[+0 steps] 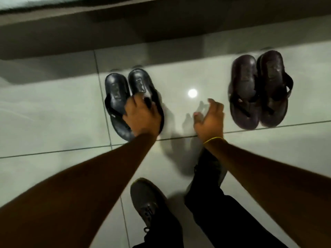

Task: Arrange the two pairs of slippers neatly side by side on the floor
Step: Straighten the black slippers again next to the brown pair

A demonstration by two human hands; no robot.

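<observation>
A pair of black slippers [117, 90] lies side by side on the pale tiled floor, left of centre, heels toward the far step. My left hand [142, 119] rests on top of this pair, its fingers pressed over the straps of both slippers and hiding their toe ends. A pair of dark brown slippers [258, 90] lies side by side at the right, straps toward me. My right hand [209, 119] hovers between the two pairs with fingers spread, holding nothing, a yellow band on its wrist.
A raised grey-brown step or ledge [125, 33] runs along the far edge of the floor behind both pairs. My own dark shoe [148, 204] and black trouser leg [215, 194] are in the foreground. A lamp's reflection [192, 93] shines on the tile between the pairs.
</observation>
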